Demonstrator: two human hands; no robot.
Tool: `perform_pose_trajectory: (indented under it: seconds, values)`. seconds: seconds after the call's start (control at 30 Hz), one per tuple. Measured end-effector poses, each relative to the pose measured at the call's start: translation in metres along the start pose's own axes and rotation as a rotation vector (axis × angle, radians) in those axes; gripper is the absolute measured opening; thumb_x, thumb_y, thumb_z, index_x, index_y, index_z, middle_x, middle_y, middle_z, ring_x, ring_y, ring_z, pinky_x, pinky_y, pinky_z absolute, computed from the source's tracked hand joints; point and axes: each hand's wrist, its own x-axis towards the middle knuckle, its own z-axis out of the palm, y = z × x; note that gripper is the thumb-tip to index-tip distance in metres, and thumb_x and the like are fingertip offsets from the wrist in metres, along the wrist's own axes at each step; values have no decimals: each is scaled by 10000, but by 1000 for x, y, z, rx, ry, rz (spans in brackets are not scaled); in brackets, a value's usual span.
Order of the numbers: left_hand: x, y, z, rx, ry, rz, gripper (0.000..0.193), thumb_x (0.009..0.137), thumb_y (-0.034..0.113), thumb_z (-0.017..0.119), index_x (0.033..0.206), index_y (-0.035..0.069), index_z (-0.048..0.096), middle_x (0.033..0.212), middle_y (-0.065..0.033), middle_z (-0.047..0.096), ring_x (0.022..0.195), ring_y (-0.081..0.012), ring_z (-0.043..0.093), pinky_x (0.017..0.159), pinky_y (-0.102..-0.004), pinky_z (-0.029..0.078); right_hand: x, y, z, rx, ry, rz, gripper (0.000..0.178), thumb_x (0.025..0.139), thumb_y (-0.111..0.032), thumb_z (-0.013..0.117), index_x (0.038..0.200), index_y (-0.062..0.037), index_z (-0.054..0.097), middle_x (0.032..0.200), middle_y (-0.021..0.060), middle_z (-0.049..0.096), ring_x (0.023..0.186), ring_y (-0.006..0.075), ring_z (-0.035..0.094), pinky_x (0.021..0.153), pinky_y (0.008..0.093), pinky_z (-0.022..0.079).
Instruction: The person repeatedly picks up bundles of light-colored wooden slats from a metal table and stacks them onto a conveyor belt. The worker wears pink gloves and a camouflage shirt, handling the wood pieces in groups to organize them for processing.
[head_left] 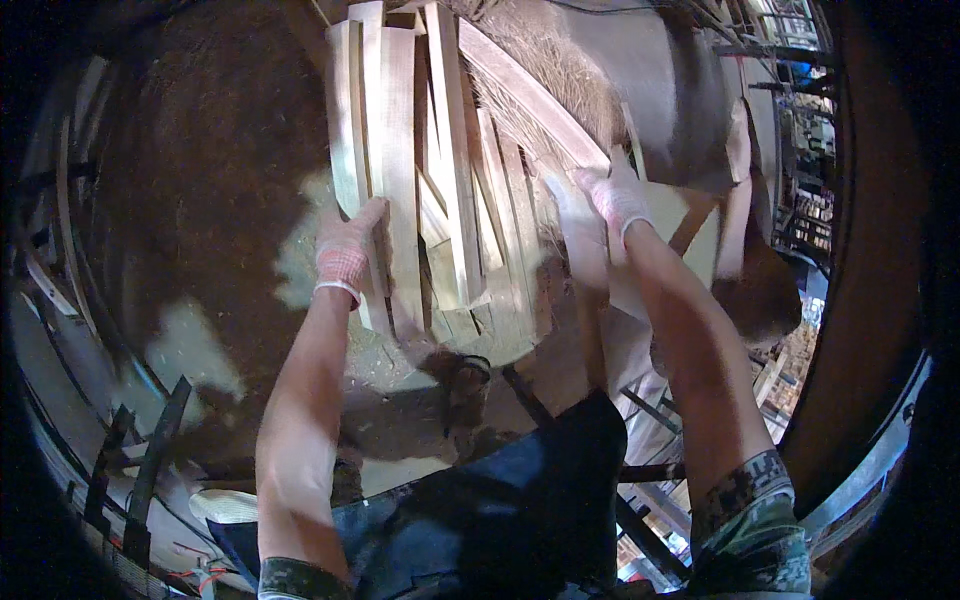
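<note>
My left hand (346, 246), in a pale pinkish knit glove, grips the lower part of a light wooden strip (345, 125) at the left side of a loose bundle. Its thumb lies across the wood, while the other fingers are mostly hidden. In a matching glove, my right hand (612, 200) closes on the near end of a long wooden strip (535, 95) that slants up to the left. Between the hands, several wooden strips (455, 170) lie lengthwise, some overlapping at angles.
A heap of thin fibrous straw-like material (560, 60) lies behind the slanting strip. Dark metal bars (160, 450) stand at the lower left. A brown upright post (870, 250) rises at the right. Dark cloth (480, 510) covers my lap.
</note>
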Motion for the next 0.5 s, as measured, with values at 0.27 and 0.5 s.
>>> perform_pose_trajectory:
  seconds: [0.27,0.5]
  values:
    - [29,-6,-10,-132,-87,-326,622,888,295,878,1355,-56,667,1233,-180,758,1070,-296,722,943,-433,565,-87,-76,-20,151,-17,-230,747,862,-243,838,1494,42,560,1254,260,729,1189,376,707,1052,416,542]
    - [-6,-35,-6,-81,-81,-232,657,878,278,859,1363,-102,632,1127,-195,760,971,-277,738,890,-418,600,-161,-81,74,359,-395,128,604,886,-378,819,1329,-5,647,1287,241,729,1209,391,699,1062,473,535]
